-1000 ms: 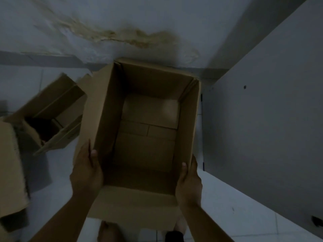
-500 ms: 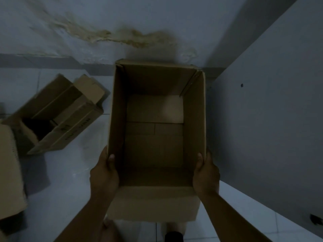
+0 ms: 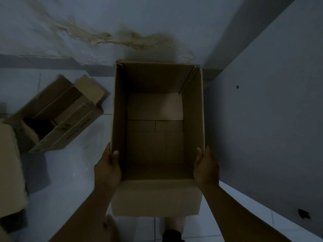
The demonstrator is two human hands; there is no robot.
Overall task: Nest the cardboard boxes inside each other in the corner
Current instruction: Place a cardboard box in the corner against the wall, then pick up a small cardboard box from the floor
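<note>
A large open cardboard box (image 3: 157,130) stands upright in the room corner, empty inside, its near flap hanging down toward me. My left hand (image 3: 107,170) grips its left wall near the front corner, thumb over the rim. My right hand (image 3: 206,167) holds the right wall the same way. A smaller open cardboard box (image 3: 57,116) lies tilted on the floor to the left, flaps spread. A third cardboard box (image 3: 10,170) shows partly at the left edge.
A stained back wall (image 3: 122,23) and a grey right wall (image 3: 271,119) meet behind the large box. The floor (image 3: 70,172) is white tile. My bare feet show below the box's flap.
The large box has been shifted right and squared up against the corner walls. Both hands moved with it and keep their grip on the side walls.
</note>
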